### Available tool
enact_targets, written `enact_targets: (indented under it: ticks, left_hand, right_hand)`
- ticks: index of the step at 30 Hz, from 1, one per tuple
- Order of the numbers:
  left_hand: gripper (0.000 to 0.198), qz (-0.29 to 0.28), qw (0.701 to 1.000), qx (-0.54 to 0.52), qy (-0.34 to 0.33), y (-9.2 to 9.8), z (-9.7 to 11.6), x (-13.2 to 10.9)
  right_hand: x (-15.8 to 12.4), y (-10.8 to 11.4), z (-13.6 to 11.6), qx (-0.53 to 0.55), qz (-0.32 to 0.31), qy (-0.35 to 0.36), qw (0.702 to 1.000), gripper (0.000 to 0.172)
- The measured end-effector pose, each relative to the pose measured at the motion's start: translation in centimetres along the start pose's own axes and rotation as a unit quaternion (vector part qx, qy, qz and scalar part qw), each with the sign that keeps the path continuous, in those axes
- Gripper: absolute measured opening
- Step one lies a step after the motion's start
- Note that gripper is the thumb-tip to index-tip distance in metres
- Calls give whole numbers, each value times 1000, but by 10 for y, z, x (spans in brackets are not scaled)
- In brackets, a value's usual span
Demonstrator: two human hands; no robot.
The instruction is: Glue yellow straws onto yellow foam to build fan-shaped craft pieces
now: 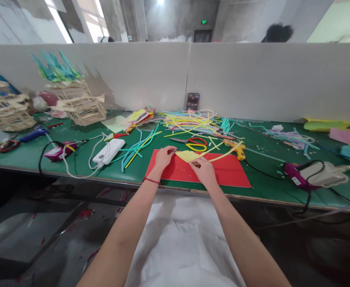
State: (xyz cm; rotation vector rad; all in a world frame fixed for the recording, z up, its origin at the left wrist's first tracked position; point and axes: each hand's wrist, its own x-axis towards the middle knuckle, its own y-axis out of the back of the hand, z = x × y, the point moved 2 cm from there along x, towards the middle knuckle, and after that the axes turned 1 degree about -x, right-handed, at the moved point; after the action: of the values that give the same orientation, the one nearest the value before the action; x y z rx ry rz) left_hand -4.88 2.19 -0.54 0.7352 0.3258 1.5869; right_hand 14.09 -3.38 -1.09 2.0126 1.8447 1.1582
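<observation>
A small yellow woven piece with long loose strips trailing to the right is held over a red board. At its left corner, my left hand is closed in a pinch; a red cord circles that wrist. The fingers of my right hand are closed on its lower right edge. Just beyond the piece lie scissors with red and yellow handles. To the right of the scissors, a yellow glue gun rests at the board's far edge.
A pile of coloured strips spreads along the back of the green table. Left of the board are blue strips and a white power bank with cables. Purple boxes with cords flank both sides. A grey partition stands behind.
</observation>
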Motion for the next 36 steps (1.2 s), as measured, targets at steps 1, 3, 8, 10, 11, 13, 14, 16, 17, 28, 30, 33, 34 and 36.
enact_targets:
  ticks: [1, 3, 8, 10, 11, 13, 14, 16, 17, 28, 30, 33, 34, 36]
  left_hand:
    - [25, 0, 1000, 2, 2, 0, 1, 0]
    - [24, -1, 1000, 6, 2, 1, 2, 0]
    - [22, 2, 1000, 14, -2, 2, 2, -1]
    - [22, 1, 1000, 18, -5, 1, 2, -1]
    - [22, 1, 1000, 20, -6, 1, 3, -1]
    - [22, -1, 1000, 25, -5, 1, 3, -1]
    - [22, -2, 1000, 28, -3, 1, 3, -1]
    - [23, -2, 999, 34, -1, 1, 3, 0]
    - [22, -2, 999, 36, 1, 1, 3, 0]
    - [24, -8, 996, 85, -16, 3, 6, -2]
    - [25, -9, 995, 98, -18, 3, 7, -3]
    - [25, -11, 993, 112, -21, 3, 9, -3]
    - [24, -12, 993, 114, -21, 3, 9, -3]
    - [24, -12, 993, 115, -19, 3, 10, -3]
  right_hand:
    - [0, 0, 0, 0, 0, -1, 1000, 19]
    - [0, 0, 0, 4, -2, -1, 1000, 19]
    - [0, 1, 0, 12, -1, 3, 1000, 17]
    - [-1, 1, 0, 16, -4, 5, 1000, 16]
    - [-1, 1, 0, 17, -6, 5, 1000, 16]
    - [-1, 1, 1, 18, -7, 6, 1000, 15]
    - [-1, 1, 1, 17, -6, 6, 1000, 15]
    - [-1, 1, 0, 16, -6, 6, 1000, 14]
    - [-1, 1, 0, 14, -6, 7, 1000, 14]
    - [0, 4, -2, 40, -13, 15, 999, 12]
    - [0, 4, -1, 38, -12, 16, 999, 12]
    - [0, 4, -1, 35, -10, 16, 999, 11]
    - [0, 4, -1, 34, -10, 16, 999, 10]
    - [0, 4, -1, 34, -7, 15, 999, 9]
